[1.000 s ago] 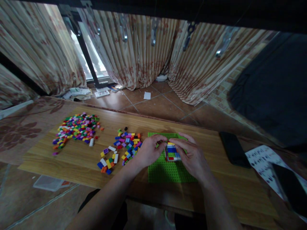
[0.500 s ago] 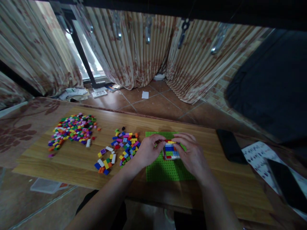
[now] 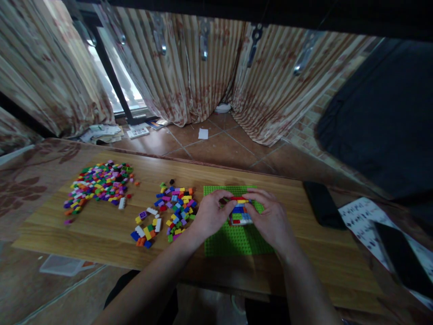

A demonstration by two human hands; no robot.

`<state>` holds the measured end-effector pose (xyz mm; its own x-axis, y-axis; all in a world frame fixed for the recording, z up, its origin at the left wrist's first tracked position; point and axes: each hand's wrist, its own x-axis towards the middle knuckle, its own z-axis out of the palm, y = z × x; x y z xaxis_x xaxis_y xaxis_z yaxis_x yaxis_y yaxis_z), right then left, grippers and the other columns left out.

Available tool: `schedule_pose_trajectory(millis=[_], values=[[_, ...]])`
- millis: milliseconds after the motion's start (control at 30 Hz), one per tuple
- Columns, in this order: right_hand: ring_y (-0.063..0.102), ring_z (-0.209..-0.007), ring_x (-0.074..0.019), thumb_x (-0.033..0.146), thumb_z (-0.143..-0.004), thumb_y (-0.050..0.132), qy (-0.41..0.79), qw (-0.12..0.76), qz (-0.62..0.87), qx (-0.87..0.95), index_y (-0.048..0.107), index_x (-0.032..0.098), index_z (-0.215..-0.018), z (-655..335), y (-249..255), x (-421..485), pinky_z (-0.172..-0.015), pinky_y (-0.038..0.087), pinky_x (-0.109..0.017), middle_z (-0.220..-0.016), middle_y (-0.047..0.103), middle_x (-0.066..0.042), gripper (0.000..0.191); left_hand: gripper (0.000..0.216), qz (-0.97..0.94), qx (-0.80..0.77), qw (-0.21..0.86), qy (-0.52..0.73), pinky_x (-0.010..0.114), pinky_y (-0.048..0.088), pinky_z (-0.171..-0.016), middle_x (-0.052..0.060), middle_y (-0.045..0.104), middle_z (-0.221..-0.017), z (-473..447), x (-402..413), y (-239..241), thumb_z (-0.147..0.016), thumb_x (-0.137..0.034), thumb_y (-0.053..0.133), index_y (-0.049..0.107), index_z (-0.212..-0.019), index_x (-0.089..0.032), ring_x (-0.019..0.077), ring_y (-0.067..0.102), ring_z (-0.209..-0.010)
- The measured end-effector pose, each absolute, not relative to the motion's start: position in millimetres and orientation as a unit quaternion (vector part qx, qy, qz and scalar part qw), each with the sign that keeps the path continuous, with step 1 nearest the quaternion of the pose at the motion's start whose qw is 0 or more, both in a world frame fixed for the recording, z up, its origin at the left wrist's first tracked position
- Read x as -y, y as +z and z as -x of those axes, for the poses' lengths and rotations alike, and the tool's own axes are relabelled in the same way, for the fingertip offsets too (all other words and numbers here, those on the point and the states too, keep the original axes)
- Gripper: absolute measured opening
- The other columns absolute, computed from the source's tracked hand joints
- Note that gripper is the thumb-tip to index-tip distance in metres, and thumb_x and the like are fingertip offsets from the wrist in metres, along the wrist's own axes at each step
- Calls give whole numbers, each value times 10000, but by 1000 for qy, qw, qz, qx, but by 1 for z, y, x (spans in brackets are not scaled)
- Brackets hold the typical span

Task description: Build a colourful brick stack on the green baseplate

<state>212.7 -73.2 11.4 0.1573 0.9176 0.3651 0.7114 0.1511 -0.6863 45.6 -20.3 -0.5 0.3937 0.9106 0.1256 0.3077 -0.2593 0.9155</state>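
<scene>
A structure of toy bricks (image 3: 239, 211) in red, yellow, blue and white stands on the green studded baseplate (image 3: 233, 243). My left hand (image 3: 213, 214) grips its far left part, thumb and fingers pinched at the red and yellow bricks. On the other side my right hand (image 3: 269, 219) is closed on the far right part of the same structure, with the thumb on its near face. The fingers partly cover the top row, so I cannot tell whether a loose brick is between them.
Left of the baseplate lie a mixed heap of small bricks (image 3: 181, 205), a little group of larger bricks (image 3: 148, 230) and a big pile (image 3: 101, 185) farther off. A black phone-like object (image 3: 324, 205), a printed sheet (image 3: 363, 221) and another dark device (image 3: 401, 255) lie to the right.
My left thumb has moved slightly right, nearer my right thumb, over the yellow brick at the top. Both hands stay at the brick structure; the view has shifted a little.
</scene>
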Motion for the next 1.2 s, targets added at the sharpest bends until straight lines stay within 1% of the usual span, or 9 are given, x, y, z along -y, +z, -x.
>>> schedule_pose_trajectory(millis=[67, 133, 233, 300, 433, 667, 800, 967, 1200], values=[[631, -1081, -257, 281, -811, 614, 162, 430, 641, 615, 734, 253, -975, -214, 11, 73, -1010, 451, -500, -1137, 698, -68, 205, 178, -711, -433, 427, 353, 255, 512, -656, 43, 729, -871, -47, 21, -2, -841, -289, 624, 707, -951, -176, 154, 653, -741], [652, -1047, -254, 312, -823, 606, 204, 448, 652, 577, 723, 247, -1034, -217, 10, 73, -973, 480, -485, -1123, 710, -70, 250, 174, -710, -435, 424, 356, 255, 514, -657, 43, 728, -865, -47, 21, -3, -838, -289, 629, 707, -944, -175, 153, 653, -738], [697, -883, -232, 373, -839, 595, 258, 473, 673, 506, 714, 217, -1075, -221, 7, 73, -818, 552, -421, -1025, 737, -78, 307, 162, -711, -437, 422, 354, 254, 519, -663, 41, 730, -873, -48, 20, -4, -839, -284, 628, 711, -930, -180, 152, 655, -744], [705, -812, -217, 397, -815, 627, 294, 479, 670, 485, 720, 203, -1072, -221, 5, 71, -744, 567, -378, -1003, 742, -82, 336, 165, -711, -441, 421, 350, 255, 521, -664, 47, 732, -889, -49, 20, -5, -842, -287, 625, 713, -930, -179, 157, 658, -758], [705, -859, -226, 384, -739, 693, 320, 479, 656, 487, 731, 196, -1048, -218, 3, 69, -753, 566, -362, -991, 749, -79, 363, 182, -712, -446, 418, 345, 261, 522, -670, 61, 735, -918, -50, 20, -4, -854, -296, 615, 716, -938, -171, 169, 662, -785], [704, -814, -222, 414, -718, 690, 343, 486, 671, 442, 731, 185, -1011, -212, 0, 66, -764, 554, -386, -979, 755, -86, 375, 168, -719, -446, 405, 347, 253, 513, -657, 51, 735, -885, -51, 21, -3, -859, -274, 600, 712, -927, -169, 163, 661, -768], [700, -757, -220, 430, -627, 753, 389, 521, 658, 381, 735, 174, -945, -209, 1, 64, -727, 555, -381, -871, 759, -72, 408, 191, -722, -441, 404, 347, 253, 506, -654, 55, 732, -879, -50, 23, -3, -871, -298, 587, 715, -924, -166, 163, 657, -767], [677, -674, -191, 384, -532, 816, 422, 566, 637, 310, 742, 183, -831, -204, 3, 63, -666, 538, -338, -760, 742, -40, 368, 220, -712, -451, 409, 349, 245, 488, -642, 59, 727, -872, -52, 22, -5, -870, -335, 592, 712, -905, -155, 163, 650, -761], [658, -655, -182, 359, -495, 821, 429, 567, 641, 290, 747, 210, -792, -203, 3, 61, -661, 524, -335, -732, 735, -21, 340, 194, -679, -455, 449, 360, 221, 455, -589, 45, 714, -807, -55, 21, -5, -842, -317, 627, 713, -861, -144, 138, 621, -673]])
